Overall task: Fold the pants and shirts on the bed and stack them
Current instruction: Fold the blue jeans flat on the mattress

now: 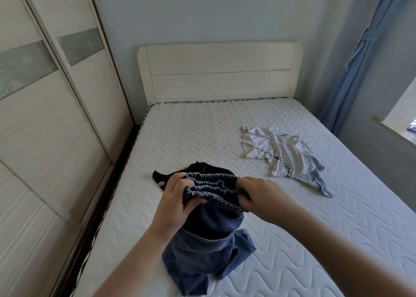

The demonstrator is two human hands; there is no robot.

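White headboard [219, 71], sliding wardrobe [45, 116] left, blue curtain [360, 60], perhaps windowsill [396, 132] right.

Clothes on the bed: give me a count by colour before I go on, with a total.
Blue: 2, pants gripped at the waistband by both hands, plus a striped piece under the shirt
Black: 1, garment behind the pants
White: 1, printed shirt
Total: 4

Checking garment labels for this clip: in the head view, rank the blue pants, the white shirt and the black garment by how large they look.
1. Blue pants, though nearest the camera.
2. White shirt.
3. Black garment, partly hidden behind the pants.
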